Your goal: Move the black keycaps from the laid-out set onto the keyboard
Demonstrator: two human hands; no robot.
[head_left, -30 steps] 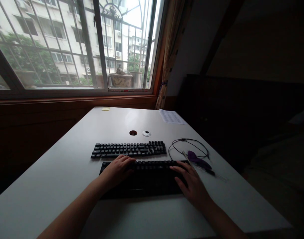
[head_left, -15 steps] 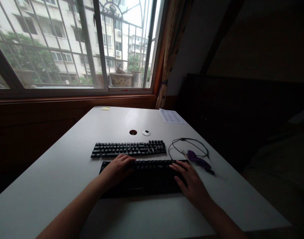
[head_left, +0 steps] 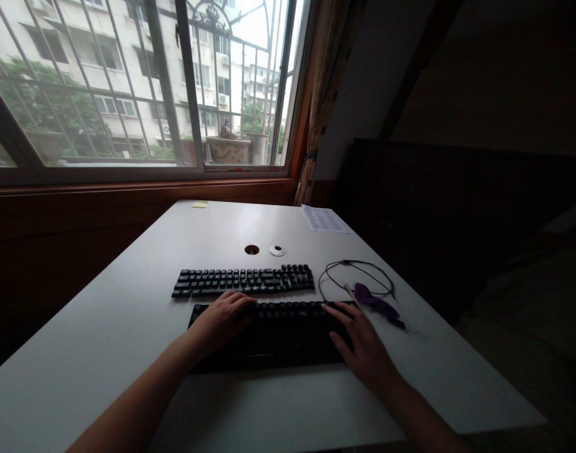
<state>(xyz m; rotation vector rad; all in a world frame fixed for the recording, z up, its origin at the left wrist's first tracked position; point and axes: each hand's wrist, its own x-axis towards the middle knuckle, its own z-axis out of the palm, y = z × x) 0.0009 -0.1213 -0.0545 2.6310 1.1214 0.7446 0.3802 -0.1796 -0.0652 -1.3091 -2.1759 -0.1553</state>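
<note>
A black keyboard (head_left: 288, 346) lies on the white desk in front of me. Keys show along its far edge; the rest is too dark to make out. On its left part rests my left hand (head_left: 226, 314), fingers stretched forward and thumb mostly hidden. My right hand (head_left: 358, 336) lies over the right end, its fingers spread and the tips near the far edge. Neither hand shows anything between its fingers. Just behind stands a block of black keycaps (head_left: 243, 281), arranged in rows like a second keyboard.
Right of the keycaps lie a coiled black cable (head_left: 328, 272), a purple item (head_left: 375, 301) and a thin stick-like tool (head_left: 350, 292). Farther back are a desk hole (head_left: 252, 250), its white cover (head_left: 277, 251), a printed sheet (head_left: 325, 220) and a yellow note (head_left: 199, 204). A window stands beyond.
Little differs: the right hand's fingers have shifted very slightly on the keyboard. The left hand stays in place, and the whole view has moved a touch.
</note>
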